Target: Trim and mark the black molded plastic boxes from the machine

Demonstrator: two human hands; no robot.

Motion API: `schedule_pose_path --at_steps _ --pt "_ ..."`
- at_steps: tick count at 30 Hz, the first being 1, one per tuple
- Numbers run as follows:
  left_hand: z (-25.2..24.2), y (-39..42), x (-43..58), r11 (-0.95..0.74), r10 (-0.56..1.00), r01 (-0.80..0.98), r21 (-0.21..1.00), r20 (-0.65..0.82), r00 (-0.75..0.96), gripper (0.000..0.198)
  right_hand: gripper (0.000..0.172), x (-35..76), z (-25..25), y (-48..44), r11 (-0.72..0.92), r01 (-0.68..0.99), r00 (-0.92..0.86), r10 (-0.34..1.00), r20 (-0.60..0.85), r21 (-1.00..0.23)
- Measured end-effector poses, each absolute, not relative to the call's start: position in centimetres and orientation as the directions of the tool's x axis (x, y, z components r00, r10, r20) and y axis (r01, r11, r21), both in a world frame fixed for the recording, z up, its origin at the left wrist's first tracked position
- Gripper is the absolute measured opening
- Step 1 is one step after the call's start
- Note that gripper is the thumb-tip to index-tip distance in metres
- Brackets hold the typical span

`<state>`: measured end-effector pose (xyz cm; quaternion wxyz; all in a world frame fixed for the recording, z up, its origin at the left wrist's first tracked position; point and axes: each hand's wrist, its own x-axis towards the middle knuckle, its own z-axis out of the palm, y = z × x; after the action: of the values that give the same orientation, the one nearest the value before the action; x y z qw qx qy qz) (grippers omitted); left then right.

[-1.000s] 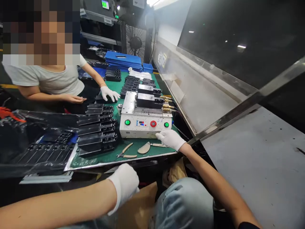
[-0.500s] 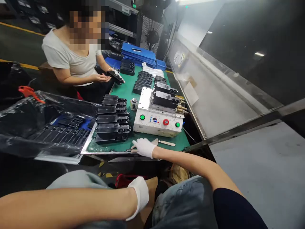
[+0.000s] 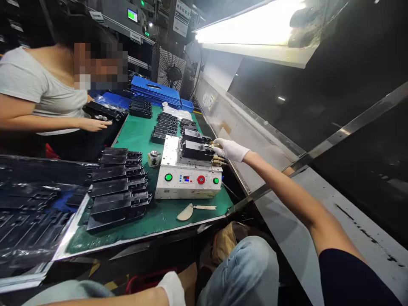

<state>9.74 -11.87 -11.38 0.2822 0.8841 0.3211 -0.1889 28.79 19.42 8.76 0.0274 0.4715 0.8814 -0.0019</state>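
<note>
My right hand (image 3: 232, 150), in a white glove, reaches over the right end of the black plastic housings on the white machine (image 3: 188, 191). Its fingers are pinched together by the front black housing (image 3: 196, 149), close to the brass fittings (image 3: 218, 160); a small thin thing shows at the fingertips, too small to name. Behind it lies a second black housing (image 3: 194, 136). Low in the view is my left hand (image 3: 174, 288), gloved in white, its fingers hidden. A tool with a pale rounded blade and light handle (image 3: 204, 207) lies on the green mat (image 3: 165, 216).
Several black housings (image 3: 119, 206) stand in a row left of the machine, with more behind. A small metal-topped jar (image 3: 154, 158) stands between. A co-worker (image 3: 47, 97) handles a black part at left. Blue sheets (image 3: 156, 91) are stacked at the back.
My right hand has moved from the table's front edge up to the machine's housings. The thin tool under it at the edge is gone from there. The view has shifted; the co-worker leans forward.
</note>
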Motion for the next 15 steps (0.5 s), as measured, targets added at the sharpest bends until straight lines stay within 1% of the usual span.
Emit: schedule_pose_path --at_steps 1,2,5,7,11,15 --pt "-11.3 -11.8 10.3 -0.630 0.476 0.681 0.375 -0.506 0.719 0.027 0.050 29.6 9.5 20.7 0.549 0.827 -0.543 0.836 -0.079 0.119" --pt "-11.3 -11.7 10.8 -0.631 0.484 0.682 0.369 -0.500 0.718 0.027 0.048 30.2 9.9 21.7 0.551 0.818 -0.539 0.834 -0.115 0.164" --pt "-11.0 -11.6 11.2 -0.634 0.490 0.682 0.365 -0.493 0.719 0.031 0.046 31.2 9.8 23.2 0.585 0.779 -0.554 0.810 -0.192 0.225" --pt "-10.8 -11.4 10.5 -0.647 0.469 0.665 0.373 -0.493 0.733 0.032 0.045 31.4 9.3 23.5 0.604 0.754 -0.567 0.797 -0.209 0.258" --pt "-10.6 -10.6 7.9 -0.677 0.394 0.621 0.394 -0.519 0.759 0.038 0.041 31.8 8.9 23.9 0.630 0.721 -0.599 0.776 -0.196 0.289" --pt "-10.7 -10.0 6.5 -0.701 0.317 0.584 0.410 -0.554 0.770 0.038 0.049 32.3 8.8 24.2 0.660 0.688 -0.634 0.749 -0.194 0.301"
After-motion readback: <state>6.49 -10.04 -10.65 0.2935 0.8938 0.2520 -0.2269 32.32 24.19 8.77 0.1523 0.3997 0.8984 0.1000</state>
